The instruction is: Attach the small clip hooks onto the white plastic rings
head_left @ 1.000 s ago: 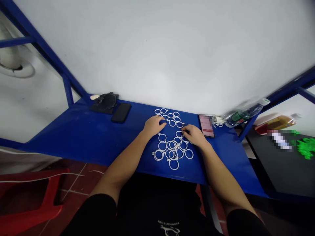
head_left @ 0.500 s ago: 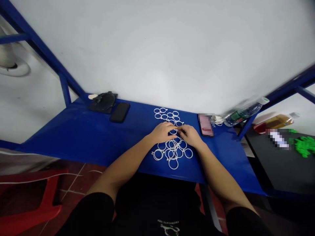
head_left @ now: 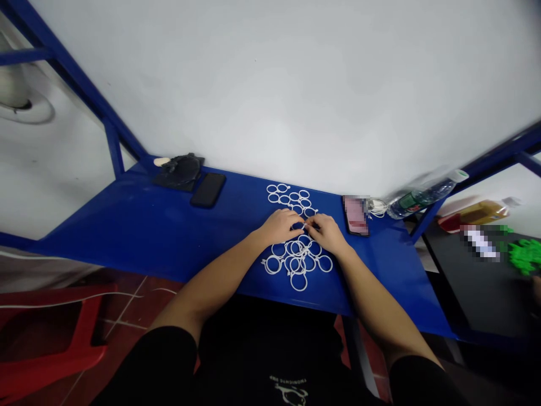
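Many white plastic curtain-style rings lie linked together on the blue table, in an upper cluster (head_left: 291, 197) and a lower cluster (head_left: 298, 265). My left hand (head_left: 279, 226) and my right hand (head_left: 326, 234) meet between the clusters. Their fingertips close on a white plastic ring (head_left: 298, 226) there. The hands partly cover this ring, so its clasp is hidden. Both forearms rest over the table's front edge.
A black phone (head_left: 208, 190) and a black pouch (head_left: 178, 172) lie at the table's back left. A pink-screened phone (head_left: 355, 215), a white cable (head_left: 377, 207) and a water bottle (head_left: 418, 198) stand back right. A white wall rises behind. A red stool (head_left: 54, 338) stands lower left.
My hands have come together from their wider spacing and now meet at the middle ring. The view has shifted slightly.
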`<state>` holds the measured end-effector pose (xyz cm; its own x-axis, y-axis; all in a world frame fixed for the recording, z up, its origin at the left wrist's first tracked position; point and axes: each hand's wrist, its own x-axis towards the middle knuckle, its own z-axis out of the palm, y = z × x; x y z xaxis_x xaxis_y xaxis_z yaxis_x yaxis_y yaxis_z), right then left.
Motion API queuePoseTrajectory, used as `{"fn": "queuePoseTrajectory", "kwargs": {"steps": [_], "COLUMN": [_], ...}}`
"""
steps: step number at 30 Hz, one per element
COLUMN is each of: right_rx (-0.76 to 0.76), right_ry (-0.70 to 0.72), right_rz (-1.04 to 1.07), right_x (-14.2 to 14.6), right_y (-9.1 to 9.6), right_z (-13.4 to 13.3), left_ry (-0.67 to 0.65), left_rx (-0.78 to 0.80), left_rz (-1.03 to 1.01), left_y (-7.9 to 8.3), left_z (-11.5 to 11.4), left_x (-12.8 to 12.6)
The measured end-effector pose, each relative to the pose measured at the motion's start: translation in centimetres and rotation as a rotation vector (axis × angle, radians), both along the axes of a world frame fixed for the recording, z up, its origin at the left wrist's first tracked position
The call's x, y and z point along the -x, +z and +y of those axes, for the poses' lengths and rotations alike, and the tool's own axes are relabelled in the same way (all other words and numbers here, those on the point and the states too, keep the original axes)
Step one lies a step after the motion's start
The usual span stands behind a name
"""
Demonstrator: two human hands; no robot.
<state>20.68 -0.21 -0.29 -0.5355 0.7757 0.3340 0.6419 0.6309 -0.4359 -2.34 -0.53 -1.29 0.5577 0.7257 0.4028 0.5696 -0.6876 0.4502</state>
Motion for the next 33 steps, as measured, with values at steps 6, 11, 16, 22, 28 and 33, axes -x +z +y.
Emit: {"fn": "queuePoseTrajectory", "kwargs": {"steps": [6,11,16,22,28,33], "right_rx": [-0.037,-0.060,-0.099,-0.055,-0.084,-0.072], "right_ry": [0.019,0.014,0.056,0.003,-0.028,0.090], "right_rz": [0.225,0.336,0.335,0.315,0.242,0.144], "right_x": [0.6,0.9,1.0,1.1,1.1,0.9], "right_y": [0.4,0.5,0.6,0.8,0.3,0.1], "right_z": [-0.5,-0.6,-0.8,-1.1,-0.8,-0.6], "left_ry": [0.025,0.007,-0.008,-0.006,0.156,0.408], "left_rx": [-0.024,-0.060,-0.149,-0.120,-0.113,-0.028], "left_rz": [-0.053,-0.143,-0.154,-0.088,0.033,0.157], "left_y": [0.2,0.2,-0.1,0.7,2.1,2.2], "left_z": [0.0,0.2,0.4,0.3,1.1,1.6], "left_x": [0.1,0.1,-0.2,-0.1,2.7,4.0]}}
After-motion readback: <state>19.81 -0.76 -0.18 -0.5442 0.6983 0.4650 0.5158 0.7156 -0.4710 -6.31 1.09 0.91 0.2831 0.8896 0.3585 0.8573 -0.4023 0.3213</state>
